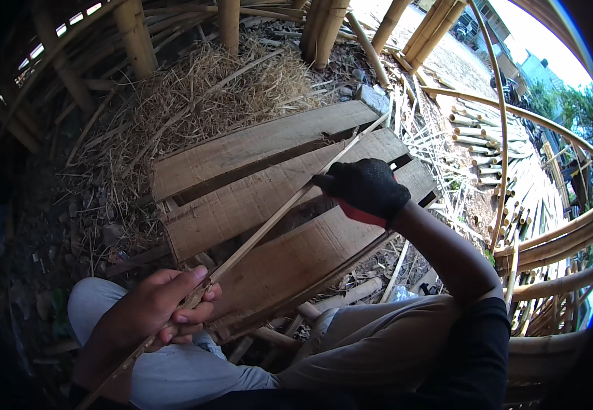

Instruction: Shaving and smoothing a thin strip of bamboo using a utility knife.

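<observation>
A long, thin bamboo strip [267, 227] runs slantwise from the lower left to the upper right, over a low wooden slatted bench [242, 236]. My bare left hand [172, 304] is closed around its near part, thumb on top, close to the bench's near left corner. Further along, my right hand [366, 191], in a black glove with red at the palm side, is closed at the strip, fingertips against it. Whether a small tool is also inside the glove is hidden. The far end of the strip reaches past the bench's far edge.
Dry straw and shavings [242, 82] lie heaped beyond the bench. Upright bamboo posts [132, 37] stand behind. Cut bamboo poles [481, 137] are stacked at the right, near a curved bamboo rail [556, 239]. My bent legs [378, 335] flank the bench's near side.
</observation>
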